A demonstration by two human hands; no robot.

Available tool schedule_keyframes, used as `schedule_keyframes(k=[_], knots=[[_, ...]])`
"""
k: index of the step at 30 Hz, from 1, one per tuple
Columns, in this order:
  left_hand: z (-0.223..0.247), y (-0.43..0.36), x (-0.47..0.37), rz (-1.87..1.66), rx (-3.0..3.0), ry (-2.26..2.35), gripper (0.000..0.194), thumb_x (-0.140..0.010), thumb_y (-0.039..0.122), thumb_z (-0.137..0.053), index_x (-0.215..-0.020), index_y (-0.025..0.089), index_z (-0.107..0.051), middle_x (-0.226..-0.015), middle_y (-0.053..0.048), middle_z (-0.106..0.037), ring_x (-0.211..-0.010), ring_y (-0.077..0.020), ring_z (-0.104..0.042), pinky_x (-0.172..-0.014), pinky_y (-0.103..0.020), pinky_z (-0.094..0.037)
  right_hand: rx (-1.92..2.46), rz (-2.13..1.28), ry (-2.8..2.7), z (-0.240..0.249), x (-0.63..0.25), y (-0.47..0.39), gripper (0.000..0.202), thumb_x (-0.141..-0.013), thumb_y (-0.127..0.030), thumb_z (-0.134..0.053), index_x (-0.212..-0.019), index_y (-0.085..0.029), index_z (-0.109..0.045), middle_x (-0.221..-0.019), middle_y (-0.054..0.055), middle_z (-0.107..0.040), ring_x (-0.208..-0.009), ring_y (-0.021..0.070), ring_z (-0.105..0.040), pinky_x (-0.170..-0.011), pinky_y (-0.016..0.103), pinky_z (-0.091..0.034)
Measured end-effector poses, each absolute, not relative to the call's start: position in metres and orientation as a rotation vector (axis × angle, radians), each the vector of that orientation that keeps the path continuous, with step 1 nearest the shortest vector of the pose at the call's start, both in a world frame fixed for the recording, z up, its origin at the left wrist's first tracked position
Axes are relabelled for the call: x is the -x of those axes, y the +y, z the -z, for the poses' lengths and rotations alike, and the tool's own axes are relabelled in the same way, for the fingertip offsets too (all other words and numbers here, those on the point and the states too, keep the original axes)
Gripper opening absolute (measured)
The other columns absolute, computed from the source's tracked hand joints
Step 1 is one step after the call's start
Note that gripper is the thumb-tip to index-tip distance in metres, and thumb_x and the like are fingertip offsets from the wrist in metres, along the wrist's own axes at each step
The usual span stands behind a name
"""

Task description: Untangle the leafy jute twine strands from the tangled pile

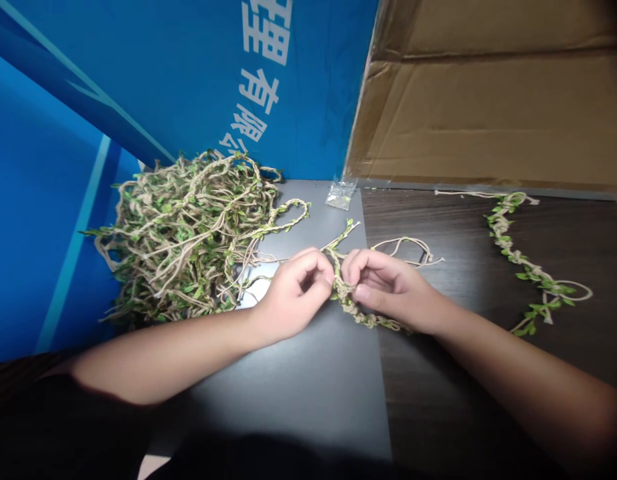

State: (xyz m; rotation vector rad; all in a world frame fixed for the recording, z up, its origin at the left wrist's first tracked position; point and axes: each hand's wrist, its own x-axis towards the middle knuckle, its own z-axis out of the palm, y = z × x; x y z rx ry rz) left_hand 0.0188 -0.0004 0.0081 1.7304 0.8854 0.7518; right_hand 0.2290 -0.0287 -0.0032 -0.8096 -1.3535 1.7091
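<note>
A braided twine strand with small green leaves (361, 315) runs between my two hands and curves down to the right, partly under my right wrist. My left hand (299, 291) pinches its upper part between thumb and forefinger. Just to the right, my right hand (388, 287) has thumb and fingers closed on the same strand. Loose cord ends (413, 245) reach out beyond my right hand. To the left of my hands lies a large tangled heap of leafy twine (188, 233), with one loop sticking out toward the middle.
Another leafy twine strand (511, 250) lies on the dark wood-grain table (453, 400) at the right. A small clear plastic packet (341, 195) sits near the back edge of the grey surface (308, 387). Behind stand a blue printed panel (318, 87) and a cardboard sheet (488, 100).
</note>
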Motion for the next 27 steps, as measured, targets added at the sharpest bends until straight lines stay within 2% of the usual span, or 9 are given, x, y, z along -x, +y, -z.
schedule_keyframes(k=[2,6,9,16,22,27], knots=[[-0.008,0.000,-0.019,-0.747,-1.717,0.885,0.015,-0.095,0.020,-0.055,-0.080,0.017,-0.057,-0.079,0.001,-0.054,-0.072,-0.0118,-0.051,-0.069,-0.028,-0.042,0.875,-1.669,-1.399,0.003,-0.226,-0.031,0.021,-0.090,-0.030,-0.074,-0.094,-0.022,-0.056,-0.089,-0.002,-0.052,-0.076,0.0102,-0.050,-0.069,0.027,-0.043],[-0.008,0.000,-0.020,-0.736,-1.727,0.881,0.016,-0.096,0.021,-0.055,-0.080,0.017,-0.058,-0.079,0.001,-0.054,-0.072,-0.0119,-0.051,-0.069,-0.028,-0.042,0.951,-1.572,-1.478,0.000,-0.221,-0.033,0.015,-0.092,-0.027,-0.070,-0.088,-0.020,-0.057,-0.082,-0.003,-0.052,-0.072,0.0092,-0.049,-0.066,0.027,-0.042],[-0.008,0.000,-0.019,-0.737,-1.751,0.876,0.016,-0.096,0.022,-0.055,-0.081,0.017,-0.058,-0.079,0.000,-0.055,-0.074,-0.0124,-0.051,-0.070,-0.028,-0.042,0.953,-1.598,-1.457,0.000,-0.222,-0.032,0.015,-0.092,-0.028,-0.070,-0.086,-0.019,-0.060,-0.083,-0.002,-0.053,-0.070,0.0093,-0.048,-0.064,0.027,-0.041],[-0.009,0.000,-0.019,-0.736,-1.765,0.881,0.017,-0.097,0.022,-0.054,-0.081,0.017,-0.056,-0.079,0.000,-0.053,-0.073,-0.0121,-0.049,-0.070,-0.028,-0.040,0.793,-1.612,-1.275,0.010,-0.230,-0.024,0.013,-0.094,-0.032,-0.069,-0.088,-0.021,-0.064,-0.089,0.000,-0.059,-0.082,0.0126,-0.055,-0.077,0.030,-0.044],[-0.009,0.000,-0.019,-0.726,-1.776,0.875,0.018,-0.098,0.023,-0.053,-0.081,0.018,-0.055,-0.079,0.000,-0.053,-0.074,-0.0124,-0.049,-0.071,-0.028,-0.040,0.778,-1.673,-1.260,0.009,-0.230,-0.024,0.018,-0.094,-0.034,-0.068,-0.086,-0.020,-0.060,-0.093,0.001,-0.056,-0.080,0.0121,-0.054,-0.075,0.030,-0.044],[-0.007,-0.001,-0.019,-0.731,-1.775,0.885,0.016,-0.097,0.022,-0.054,-0.082,0.018,-0.056,-0.081,0.000,-0.055,-0.075,-0.0132,-0.051,-0.072,-0.028,-0.042,0.919,-1.437,-1.597,0.000,-0.225,-0.028,0.030,-0.089,-0.030,-0.072,-0.071,-0.021,-0.050,-0.083,-0.001,-0.052,-0.079,0.0139,-0.049,-0.072,0.032,-0.039]])
